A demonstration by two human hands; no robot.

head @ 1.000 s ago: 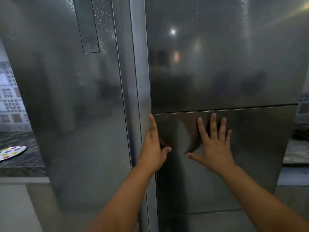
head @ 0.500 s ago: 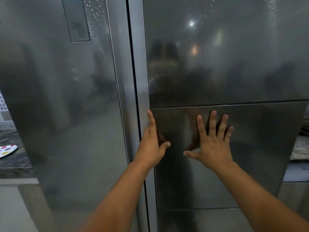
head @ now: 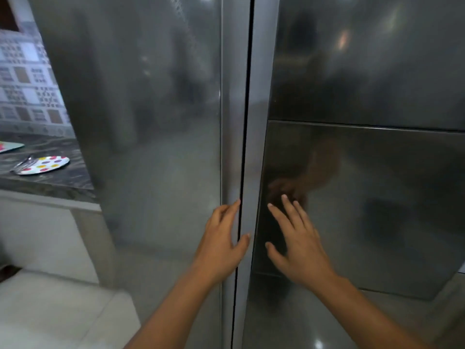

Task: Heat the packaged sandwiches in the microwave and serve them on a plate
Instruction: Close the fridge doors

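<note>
**At fridge front: both hands on the steel doors, nothing held**

At the centre seam of a 2-door steel fridge point(head: 156, 147), left hand point(head: 221, 245) sits on the left door's edge strip, fingers straight and slightly spread, index tip right beside the dark gap, thumb reaching across it. Right hand point(head: 299, 248) lies flat on the inset panel point(head: 377, 210) of the right door, fingers straight and fanned, thumb out to the side. Neither hand grips anything.

Sandwiches and microwave: not in view. Polka-dot plate point(head: 44, 165) sits on the dark stone counter point(head: 57, 180) far left, well apart from the hands, cutlery point(head: 24, 164) resting on its left rim. Edge of a 2nd plate point(head: 10, 146) just behind it. Patterned tile wall point(head: 27, 91) above the counter.
</note>
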